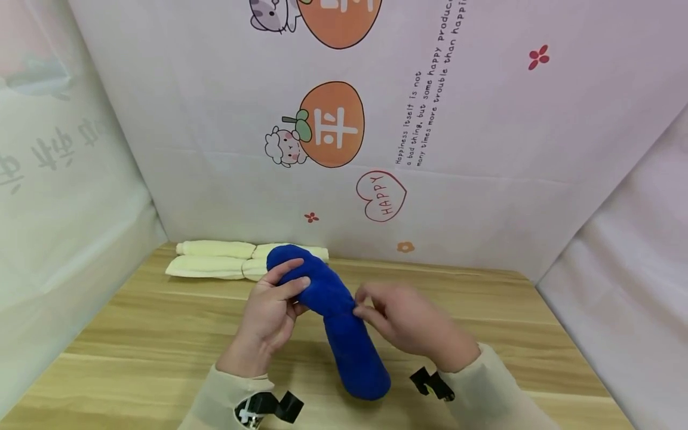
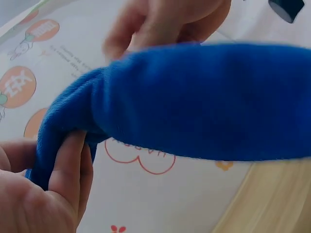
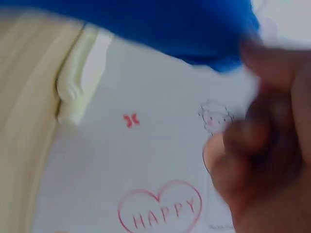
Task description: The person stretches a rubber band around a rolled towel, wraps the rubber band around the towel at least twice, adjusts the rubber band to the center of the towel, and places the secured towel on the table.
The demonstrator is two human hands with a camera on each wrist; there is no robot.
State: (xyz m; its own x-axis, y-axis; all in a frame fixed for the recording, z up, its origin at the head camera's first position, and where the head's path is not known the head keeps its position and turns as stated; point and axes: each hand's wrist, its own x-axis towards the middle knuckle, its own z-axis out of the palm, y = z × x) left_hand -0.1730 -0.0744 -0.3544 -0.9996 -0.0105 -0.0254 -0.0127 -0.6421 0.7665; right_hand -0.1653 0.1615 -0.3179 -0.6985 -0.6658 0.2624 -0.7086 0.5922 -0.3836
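Note:
A blue rolled towel, narrowed at its middle, is held up over the table, bent at that waist. My left hand grips its upper half, thumb and fingers on opposite sides of the cloth. In the left wrist view the fingers curl around the folded part beside the waist. My right hand is at the waist's right edge, pinching there with thumb and forefinger. The right wrist view shows its blurred thumb against the blue cloth, other fingers curled in. Whatever binds the waist is hidden.
Two cream rolled towels, each tied round its middle, lie side by side at the table's back left, partly behind the blue one. A printed white cloth wall rises along the wooden table's back edge, with white side walls left and right.

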